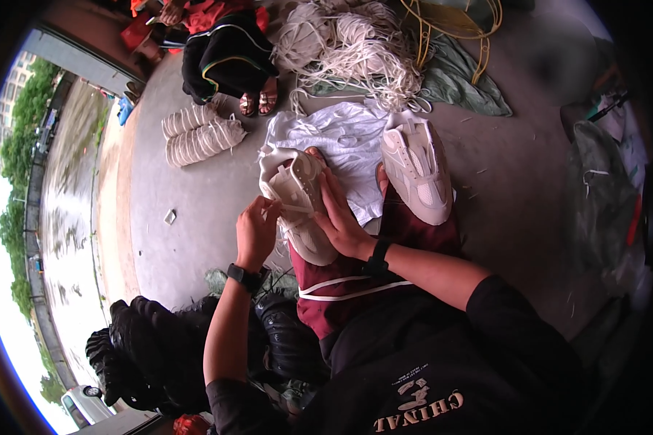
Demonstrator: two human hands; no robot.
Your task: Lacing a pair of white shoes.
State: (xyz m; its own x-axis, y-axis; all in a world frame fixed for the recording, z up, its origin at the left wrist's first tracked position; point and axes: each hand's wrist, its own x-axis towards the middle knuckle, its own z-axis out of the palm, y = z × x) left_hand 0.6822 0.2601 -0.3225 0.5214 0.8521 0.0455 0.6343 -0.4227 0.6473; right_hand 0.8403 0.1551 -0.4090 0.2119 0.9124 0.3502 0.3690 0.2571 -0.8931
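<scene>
A beige-and-white sneaker (310, 243) rests on my left leg, its toe toward me. My right hand (345, 221) holds it from the right side, fingers laid along the upper and thumb near the front. At its left edge, my left hand (256, 230) is closed in a pinch by the eyelets. A pale strip, perhaps a shoelace, shows near those fingertips; what exactly they grip is too small to tell. The matching sneaker (422, 174) sits on my right leg, toe also toward me. A white lace (352, 285) stretches across my thighs.
Beyond my feet lie a white cloth (341, 138) and a big heap of pale laces (345, 47). Bundled laces (203, 135) are on the floor to the left. A yellow metal frame (479, 32) stands far right. Another person's sandalled feet (259, 98) are ahead; black bundles (152, 348) sit beside me.
</scene>
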